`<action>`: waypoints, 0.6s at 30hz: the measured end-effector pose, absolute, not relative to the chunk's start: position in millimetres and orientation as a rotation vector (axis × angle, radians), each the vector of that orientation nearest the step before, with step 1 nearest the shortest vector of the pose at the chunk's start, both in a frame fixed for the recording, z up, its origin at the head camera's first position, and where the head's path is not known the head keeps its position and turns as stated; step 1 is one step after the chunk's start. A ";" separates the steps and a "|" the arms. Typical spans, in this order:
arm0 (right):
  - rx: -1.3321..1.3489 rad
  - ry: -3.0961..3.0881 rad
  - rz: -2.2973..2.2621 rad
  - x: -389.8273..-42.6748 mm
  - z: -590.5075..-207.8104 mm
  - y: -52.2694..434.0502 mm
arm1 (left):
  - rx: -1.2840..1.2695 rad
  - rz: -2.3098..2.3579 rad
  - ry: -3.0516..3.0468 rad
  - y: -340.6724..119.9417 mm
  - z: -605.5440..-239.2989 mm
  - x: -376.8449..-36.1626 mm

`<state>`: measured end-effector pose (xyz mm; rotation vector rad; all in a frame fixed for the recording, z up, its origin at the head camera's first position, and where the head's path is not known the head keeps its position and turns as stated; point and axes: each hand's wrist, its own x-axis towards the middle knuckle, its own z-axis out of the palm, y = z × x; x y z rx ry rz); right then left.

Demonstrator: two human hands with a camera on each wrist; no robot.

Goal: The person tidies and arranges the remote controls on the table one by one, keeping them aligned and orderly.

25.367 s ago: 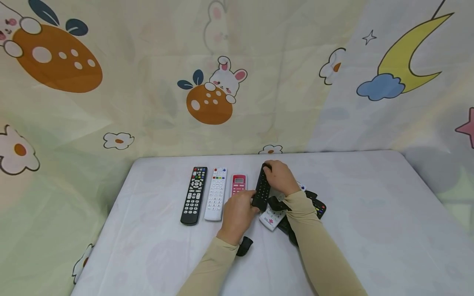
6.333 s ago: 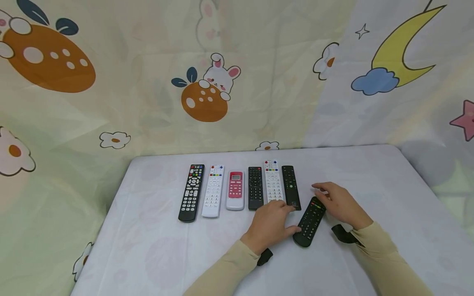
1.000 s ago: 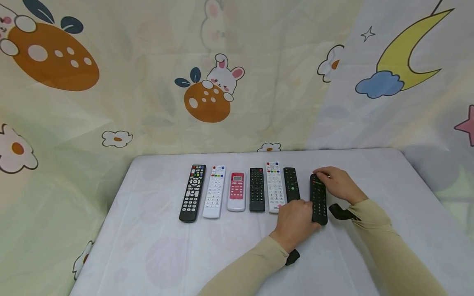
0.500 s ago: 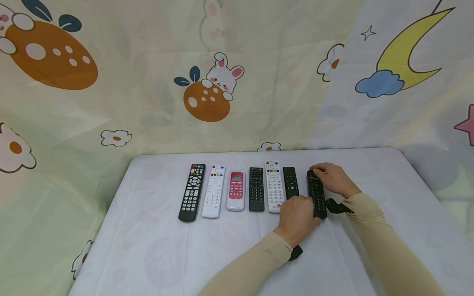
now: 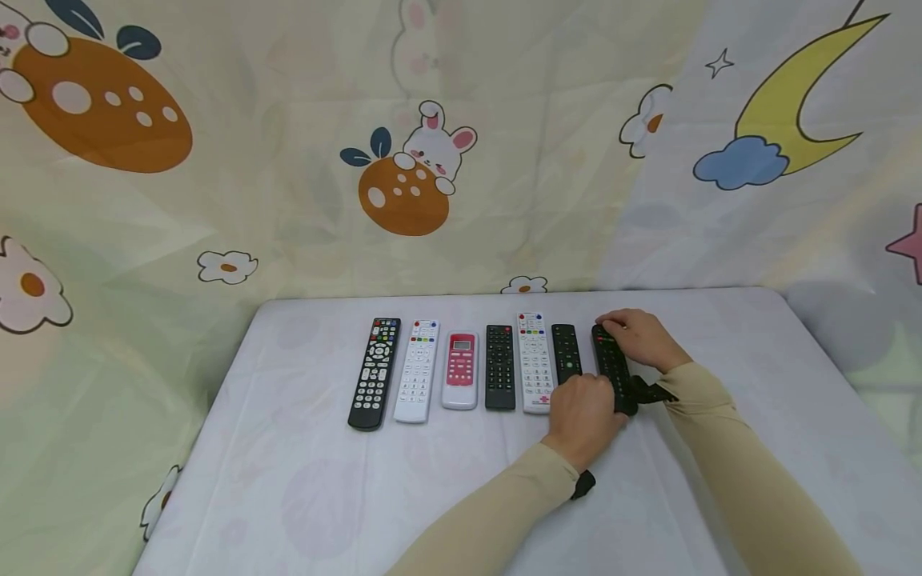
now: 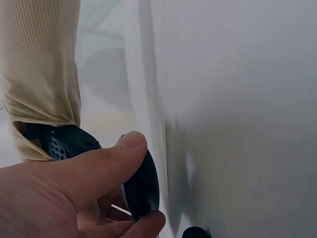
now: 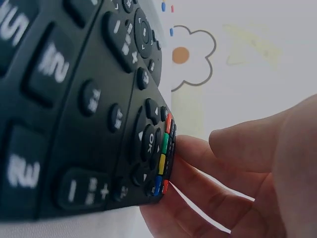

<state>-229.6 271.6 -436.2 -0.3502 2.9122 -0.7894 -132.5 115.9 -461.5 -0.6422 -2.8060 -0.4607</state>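
Because both hands pinch the same black remote [image 5: 613, 368] at opposite ends, an uneven push from either one could swing it askew or knock it against the slim black remote [image 5: 566, 353] lying just beside it at 9 o'clock, upsetting the row. The left hand [image 5: 585, 416] grips the near end, thumb [image 6: 106, 166] curled over the rounded tip with a finger beneath. The right hand [image 5: 638, 337] holds the far end, at 12 o'clock, its fingertips [image 7: 193, 158] against the edge by the coloured buttons. So the remote lies lengthwise between them on the counter [image 5: 302, 448], at the right end of the row. Further toward 9 o'clock come a white remote [image 5: 534, 362], another black one [image 5: 499, 366], a pink-faced remote [image 5: 460, 370], a second white remote [image 5: 418, 370] and a large black remote [image 5: 374, 373].
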 end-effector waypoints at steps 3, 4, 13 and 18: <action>-0.348 2.910 -0.791 -232.2 -437.8 271.3 | -0.638 -0.469 -2.817 117.7 -461.5 -133.9; -0.346 2.909 -0.793 -232.9 -438.4 271.0 | -0.636 -0.472 -2.821 118.1 -461.3 -134.3; -0.349 2.918 -0.776 -239.5 -443.6 269.0 | -0.606 -0.459 -2.864 121.0 -462.9 -136.8; -0.338 2.909 -0.771 -240.5 -445.6 268.4 | -0.600 -0.485 -2.885 120.8 -464.8 -137.2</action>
